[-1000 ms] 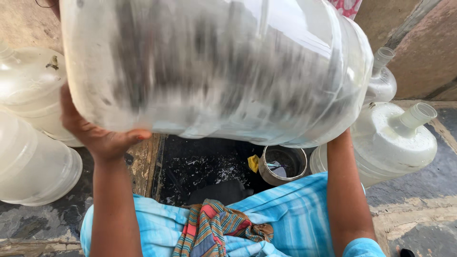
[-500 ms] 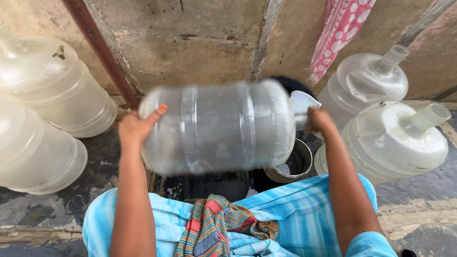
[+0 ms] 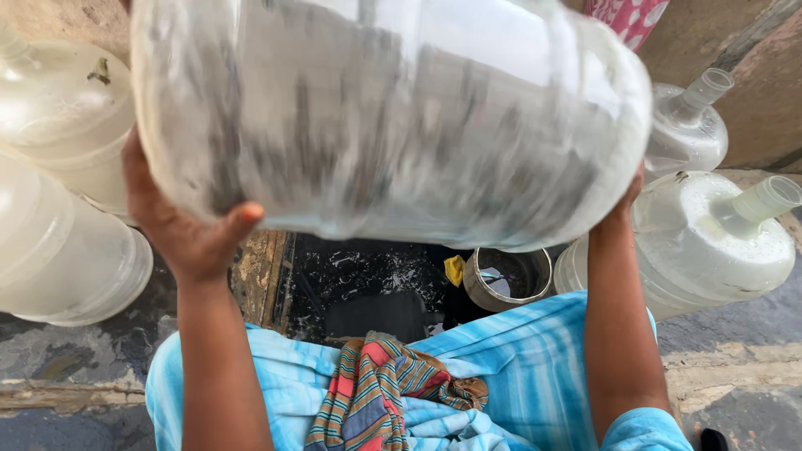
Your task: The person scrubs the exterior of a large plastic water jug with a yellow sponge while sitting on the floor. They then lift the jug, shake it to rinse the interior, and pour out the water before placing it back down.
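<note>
While both arms reach up from the lower edge of the view, a large clear plastic water jug (image 3: 393, 117) lies on its side high in the frame, blurred by motion and filling the span from ten to two o'clock. The left hand (image 3: 188, 230) cups the jug's base end at about nine o'clock, thumb pressed along the underside, its grip wrapped on the jug. The right hand (image 3: 626, 200) meets the neck end at about three o'clock; most of it is hidden behind the jug, yet the palm presses against the shoulder, so that grip too bears on the jug.

Below the jug, near six o'clock, a dark wet drain pit (image 3: 359, 280) sits in the floor, with a round metal pot (image 3: 507, 280) just beside it at five o'clock and a small yellow scrap (image 3: 454, 269) touching the pot's rim. A blue tie-dyed garment (image 3: 510, 376) covers the lap, with a striped cloth (image 3: 376, 392) bunched on it.

Two frosted jugs (image 3: 58, 192) rest at nine o'clock. Two more with capped necks (image 3: 718, 234) lie at three o'clock.
</note>
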